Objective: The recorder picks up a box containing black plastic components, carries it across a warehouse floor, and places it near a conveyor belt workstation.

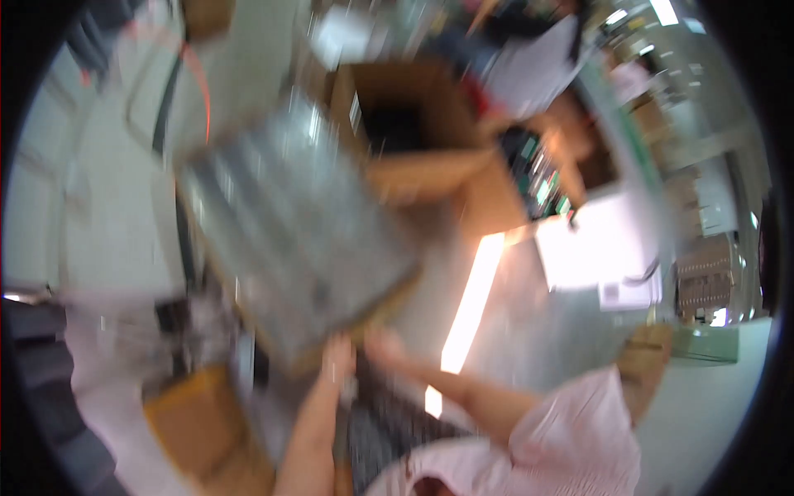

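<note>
The picture is smeared by motion. A large box-like load lies at a slant in front of me, its top grey and shiny with long bands, its edges yellowish brown like cardboard. My left hand is at the near edge of this load and seems to touch it. Close beside it, my right hand is at the same edge, near the corner. The fingers of both hands are too blurred to tell how they are bent.
Beyond the load stands an open cardboard box with dark insides. To its right are dark and green small items and a bright white surface. A brown carton sits at lower left. An orange cable curves at upper left.
</note>
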`<state>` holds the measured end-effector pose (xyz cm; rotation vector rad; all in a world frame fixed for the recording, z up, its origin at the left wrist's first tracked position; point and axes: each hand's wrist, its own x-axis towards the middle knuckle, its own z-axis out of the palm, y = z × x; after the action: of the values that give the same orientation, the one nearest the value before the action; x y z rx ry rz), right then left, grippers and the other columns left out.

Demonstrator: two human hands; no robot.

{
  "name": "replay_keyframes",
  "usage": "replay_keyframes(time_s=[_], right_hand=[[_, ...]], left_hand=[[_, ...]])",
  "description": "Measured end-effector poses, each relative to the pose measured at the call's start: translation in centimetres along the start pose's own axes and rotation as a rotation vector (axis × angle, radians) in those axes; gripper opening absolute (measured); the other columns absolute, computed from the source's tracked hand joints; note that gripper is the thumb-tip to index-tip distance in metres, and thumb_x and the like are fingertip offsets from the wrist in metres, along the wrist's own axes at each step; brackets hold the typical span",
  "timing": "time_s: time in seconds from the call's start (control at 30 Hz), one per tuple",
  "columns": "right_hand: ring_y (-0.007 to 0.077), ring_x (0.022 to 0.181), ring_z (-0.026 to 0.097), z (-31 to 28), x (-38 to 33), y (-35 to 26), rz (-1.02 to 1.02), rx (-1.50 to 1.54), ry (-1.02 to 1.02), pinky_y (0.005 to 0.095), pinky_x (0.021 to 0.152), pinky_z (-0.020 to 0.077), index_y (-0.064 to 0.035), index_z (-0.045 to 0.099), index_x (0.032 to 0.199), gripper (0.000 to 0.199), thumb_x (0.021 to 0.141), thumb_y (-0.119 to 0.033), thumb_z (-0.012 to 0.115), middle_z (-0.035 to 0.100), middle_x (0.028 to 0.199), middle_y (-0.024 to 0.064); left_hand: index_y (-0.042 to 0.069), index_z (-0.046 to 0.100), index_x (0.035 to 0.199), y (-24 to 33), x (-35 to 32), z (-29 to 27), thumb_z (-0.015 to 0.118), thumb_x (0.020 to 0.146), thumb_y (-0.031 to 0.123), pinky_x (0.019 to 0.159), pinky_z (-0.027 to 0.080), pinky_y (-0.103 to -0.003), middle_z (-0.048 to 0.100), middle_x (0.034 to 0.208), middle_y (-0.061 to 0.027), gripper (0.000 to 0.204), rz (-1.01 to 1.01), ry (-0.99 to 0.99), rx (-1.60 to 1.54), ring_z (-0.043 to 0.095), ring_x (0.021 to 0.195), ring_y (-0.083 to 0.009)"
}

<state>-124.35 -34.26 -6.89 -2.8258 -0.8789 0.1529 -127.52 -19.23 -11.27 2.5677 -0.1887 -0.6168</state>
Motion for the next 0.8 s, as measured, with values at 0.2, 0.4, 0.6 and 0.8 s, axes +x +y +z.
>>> replay_keyframes(time_s=[0.2,0.4,0.6,0.8], right_hand=[[0.0287,0.089,0.054,-2.2,-11.0,-0.4,-0.353,-0.037,-0.666,0.0382,0.072,0.0461,-0.0001,0.048,0.100,0.030,0.072,-0.011,0.048,0.054,0.095,0.0135],[0.0262,0.104,0.044,-3.9,-15.9,5.8,-0.363,-0.182,-0.560,0.0422,0.082,0.0362,-0.0045,0.048,0.103,0.033,0.073,-0.016,0.048,0.051,0.102,0.0119],[0.0237,0.094,0.046,-2.6,-22.3,10.2,-0.321,-0.038,-0.234,0.0422,0.095,0.0254,-0.0083,0.055,0.085,0.017,0.071,-0.017,0.050,0.053,0.090,0.0072],[0.0232,0.098,0.046,-1.7,-31.5,12.1,-0.264,0.030,-0.273,0.0449,0.098,0.0199,-0.0104,0.057,0.079,0.018,0.071,-0.024,0.049,0.056,0.088,0.0053]], left_hand=[[0.002,0.056,0.098,7.2,-10.6,8.3,0.054,0.071,0.029,0.086,0.032,-0.055,0.059,0.097,-0.0140,0.038,-0.241,-0.013,-0.218,0.054,0.093,-0.0328],[0.004,0.050,0.098,17.2,-14.8,7.0,0.058,0.060,0.026,0.079,0.040,-0.040,0.052,0.094,-0.0188,0.045,-0.472,0.062,-0.020,0.051,0.090,-0.0318],[0.004,0.045,0.101,23.5,-14.3,14.1,0.053,0.071,0.018,0.068,0.042,-0.037,0.050,0.090,-0.0134,0.034,-0.519,0.200,0.298,0.053,0.080,-0.0275],[0.002,0.045,0.096,29.7,-18.3,17.8,0.043,0.080,0.011,0.065,0.045,-0.042,0.052,0.092,-0.0194,0.018,-0.446,0.041,0.230,0.055,0.078,-0.0338]])
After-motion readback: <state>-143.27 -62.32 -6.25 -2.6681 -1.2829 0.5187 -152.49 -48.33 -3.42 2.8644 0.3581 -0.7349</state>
